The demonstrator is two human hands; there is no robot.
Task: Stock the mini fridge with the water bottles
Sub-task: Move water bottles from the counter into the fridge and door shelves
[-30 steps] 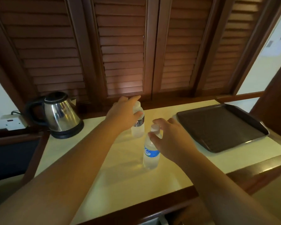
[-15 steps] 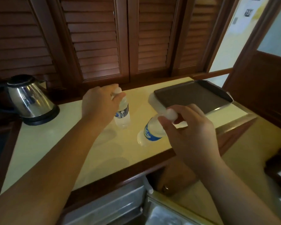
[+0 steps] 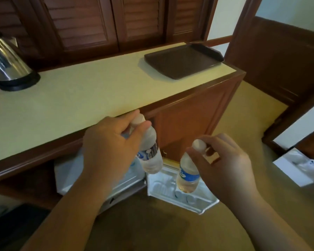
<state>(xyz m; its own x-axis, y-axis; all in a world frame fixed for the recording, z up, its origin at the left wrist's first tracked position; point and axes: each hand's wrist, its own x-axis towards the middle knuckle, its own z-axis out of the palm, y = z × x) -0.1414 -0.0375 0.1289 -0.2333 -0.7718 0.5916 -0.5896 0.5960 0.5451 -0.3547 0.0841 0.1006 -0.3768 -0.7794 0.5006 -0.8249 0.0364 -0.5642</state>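
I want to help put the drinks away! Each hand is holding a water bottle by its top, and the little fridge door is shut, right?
Not quite: the head view shows the fridge door open. The left hand and right hand each do hold a water bottle by its top.

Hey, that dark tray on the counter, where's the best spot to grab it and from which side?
Probably by the raised rim of the tray, coming from the front long edge that faces the person. It lies flat on the counter, so only the upturned lip gives fingers something to hook. Both hands are busy now: the left hand and right hand each hold a water bottle.
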